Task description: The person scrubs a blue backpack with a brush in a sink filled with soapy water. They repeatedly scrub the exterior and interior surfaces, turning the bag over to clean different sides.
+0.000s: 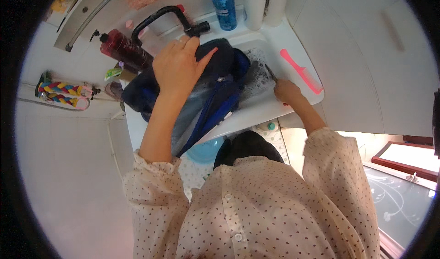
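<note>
Sink (261, 115): I look down on a white one, the largest thing within reach of the hands, with its near edge toward the body.
Shirt (256, 204): cream with small dark marks, loose sleeves, both cuffs above the wrists; I see bare forearms reaching over the sink.
Dark blue cloth (213, 94): I take this for the thing being worked on. It lies bunched over the left and middle of the sink, a paler part running down to the near edge. I can't tell whether it is clothing or a bag.
Tap (200, 28): black and arched, at the back; I make out no water running.
Pump bottles: a dark red one (123, 48) at the back left and a blue one (224, 11) behind the bowl.
Left hand (178, 64): on top of the cloth, just below the tap in my view, thumb spread away from bent fingers. I can't tell whether the fingers pinch a fold or only press.
Right hand (288, 92): curled nearly closed at the right of the bowl, apart from the cloth, seemingly around a slim handle.
Comb (301, 72): pink, lying on the sink's right ledge, untouched.
Thin dark stick (271, 72): pokes out from the curled fingers; I can't see what its other end is.
Suds (257, 78): white froth beside the cloth. I judge the washing partway: soaping is under way, while rinsing and wringing look not yet done.
</note>
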Tool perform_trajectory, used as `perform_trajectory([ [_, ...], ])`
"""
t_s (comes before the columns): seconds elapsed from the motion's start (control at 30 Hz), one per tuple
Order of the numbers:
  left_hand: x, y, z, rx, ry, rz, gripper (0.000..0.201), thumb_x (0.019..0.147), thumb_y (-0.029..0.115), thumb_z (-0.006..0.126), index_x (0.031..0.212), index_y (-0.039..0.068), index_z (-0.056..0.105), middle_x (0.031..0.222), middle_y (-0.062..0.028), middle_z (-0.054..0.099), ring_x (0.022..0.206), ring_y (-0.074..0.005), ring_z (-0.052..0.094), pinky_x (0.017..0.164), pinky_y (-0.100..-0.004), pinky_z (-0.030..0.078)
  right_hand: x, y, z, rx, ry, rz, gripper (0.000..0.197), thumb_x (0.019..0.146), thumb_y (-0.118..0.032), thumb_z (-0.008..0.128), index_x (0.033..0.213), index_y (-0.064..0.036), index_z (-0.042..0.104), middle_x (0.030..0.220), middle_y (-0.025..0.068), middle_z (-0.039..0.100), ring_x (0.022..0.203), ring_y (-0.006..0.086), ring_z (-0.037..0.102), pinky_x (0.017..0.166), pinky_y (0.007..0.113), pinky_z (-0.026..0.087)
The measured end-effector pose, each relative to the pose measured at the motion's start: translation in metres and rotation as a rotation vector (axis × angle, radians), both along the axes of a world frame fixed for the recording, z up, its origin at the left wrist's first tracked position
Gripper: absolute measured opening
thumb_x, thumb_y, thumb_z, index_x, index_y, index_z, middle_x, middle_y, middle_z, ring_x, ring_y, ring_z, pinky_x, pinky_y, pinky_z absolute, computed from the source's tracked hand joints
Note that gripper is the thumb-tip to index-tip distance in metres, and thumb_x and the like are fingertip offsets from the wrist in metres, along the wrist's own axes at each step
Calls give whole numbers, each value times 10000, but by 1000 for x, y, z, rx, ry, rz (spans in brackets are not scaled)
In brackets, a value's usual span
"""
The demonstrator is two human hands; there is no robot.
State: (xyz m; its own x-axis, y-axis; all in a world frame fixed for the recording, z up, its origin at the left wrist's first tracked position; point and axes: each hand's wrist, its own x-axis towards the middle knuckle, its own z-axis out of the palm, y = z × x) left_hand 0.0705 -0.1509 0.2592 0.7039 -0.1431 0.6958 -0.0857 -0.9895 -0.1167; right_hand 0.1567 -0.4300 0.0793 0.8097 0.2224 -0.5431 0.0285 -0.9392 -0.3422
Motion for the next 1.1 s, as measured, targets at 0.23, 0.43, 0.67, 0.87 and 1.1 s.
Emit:
perform_trajectory([
  [0.23, -2, 13, 6, 13, 4, 80, 334, 716, 408, 773, 791, 104, 654, 751, -33, 623, 729, -235, 634, 614, -351, 495, -9, 85, 59, 463, -853, 280, 261, 873, -318, 613, 1088, -182, 674, 978, 128, 654, 900, 279, 659, 734, 434, 525],
  [0.43, -2, 14, 7, -13, 59, 52, 321, 711, 384, 781, 805, 101, 664, 770, -30, 623, 733, -234, 627, 641, -341, 493, 43, 103, 63, -213, -709, 463, 254, 867, -274, 615, 1102, -220, 696, 995, 117, 655, 836, 283, 669, 715, 413, 530],
  [0.67, -5, 19, 13, -23, 37, 45, 312, 715, 370, 778, 776, 95, 643, 771, -28, 608, 739, -235, 600, 620, -351, 477, 42, 99, 76, -128, -623, 553, 293, 850, -239, 622, 1125, -154, 679, 802, 142, 679, 771, 303, 671, 672, 432, 533],
  [0.87, -3, 14, 12, -33, 114, 45, 298, 715, 347, 781, 746, 103, 613, 746, -34, 580, 713, -231, 590, 580, -350, 462, 43, 138, 48, 306, -422, 318, 185, 803, -87, 581, 915, 37, 661, 962, 262, 662, 906, 422, 656, 813, 483, 534],
  [1.1, -9, 6, 10, -43, 149, -30, 374, 693, 398, 794, 718, 95, 576, 721, -60, 550, 670, -259, 575, 560, -370, 447, 76, 176, -39, 340, -86, 213, 260, 750, -73, 610, 985, 35, 635, 956, 262, 652, 946, 416, 632, 830, 457, 512],
])
